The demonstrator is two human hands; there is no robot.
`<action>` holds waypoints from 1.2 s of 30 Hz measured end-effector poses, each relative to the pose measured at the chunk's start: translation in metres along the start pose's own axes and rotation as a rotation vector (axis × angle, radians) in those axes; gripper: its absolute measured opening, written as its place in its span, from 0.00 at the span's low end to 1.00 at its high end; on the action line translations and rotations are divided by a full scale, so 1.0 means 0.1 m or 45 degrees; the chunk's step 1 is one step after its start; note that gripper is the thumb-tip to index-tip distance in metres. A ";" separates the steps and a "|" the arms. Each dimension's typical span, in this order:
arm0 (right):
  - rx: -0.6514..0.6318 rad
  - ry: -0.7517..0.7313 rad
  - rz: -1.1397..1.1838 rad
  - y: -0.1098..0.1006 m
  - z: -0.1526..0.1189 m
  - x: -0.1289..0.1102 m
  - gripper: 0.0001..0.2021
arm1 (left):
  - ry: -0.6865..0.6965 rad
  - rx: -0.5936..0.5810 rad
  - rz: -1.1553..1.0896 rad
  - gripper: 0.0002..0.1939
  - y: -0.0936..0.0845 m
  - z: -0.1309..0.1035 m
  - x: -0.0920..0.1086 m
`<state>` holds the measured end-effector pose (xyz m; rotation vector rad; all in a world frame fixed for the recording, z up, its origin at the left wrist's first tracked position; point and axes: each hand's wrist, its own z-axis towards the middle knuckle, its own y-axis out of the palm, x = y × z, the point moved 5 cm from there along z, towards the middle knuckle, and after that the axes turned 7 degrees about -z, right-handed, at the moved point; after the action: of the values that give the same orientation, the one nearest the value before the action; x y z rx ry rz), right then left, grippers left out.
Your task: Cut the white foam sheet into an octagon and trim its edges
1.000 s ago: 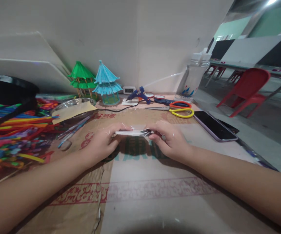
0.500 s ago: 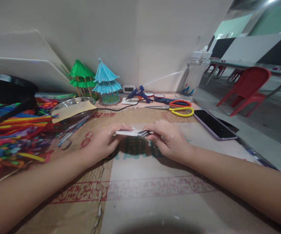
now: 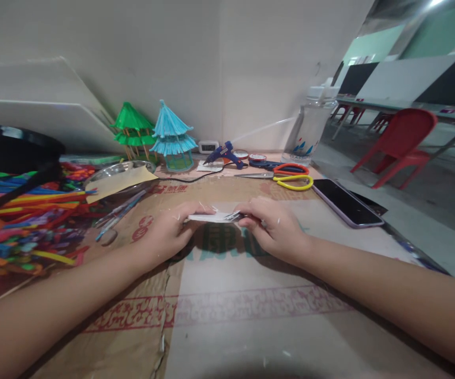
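Observation:
A small flat white piece point(image 3: 211, 216), like folded paper or thin card, is held level just above the cardboard-covered table. My left hand point(image 3: 172, 223) pinches its left end between thumb and fingers. At its right end, which looks dark and layered, my right hand point(image 3: 269, 221) grips with thumb and index finger. Thin white strands cling to the fingers of both hands. Beyond the hands lie a blue glue gun point(image 3: 224, 153) and scissors point(image 3: 290, 176) with red and yellow handles.
Colourful pipe cleaners point(image 3: 26, 221) heap up on the left beside a metal bowl point(image 3: 112, 169). Green point(image 3: 132, 126) and blue point(image 3: 174, 137) pagoda models stand at the back. A clear bottle point(image 3: 310, 126) and a phone point(image 3: 348, 202) are to the right. Cardboard point(image 3: 140, 295) covers the tabletop.
Both hands keep their grip and barely move. The white piece tilts slightly, so its dark right end shows differently. The view has shifted a little.

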<state>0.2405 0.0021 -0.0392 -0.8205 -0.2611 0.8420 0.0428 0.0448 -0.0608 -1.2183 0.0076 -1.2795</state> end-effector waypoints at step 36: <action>-0.111 0.005 -0.001 0.04 0.02 -0.06 0.13 | 0.123 -0.008 0.108 0.13 0.05 -0.02 -0.01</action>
<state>0.2333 0.0000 -0.0404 -0.9036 -0.2960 0.8328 0.0452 0.0432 -0.0657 -1.1486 0.1316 -1.2637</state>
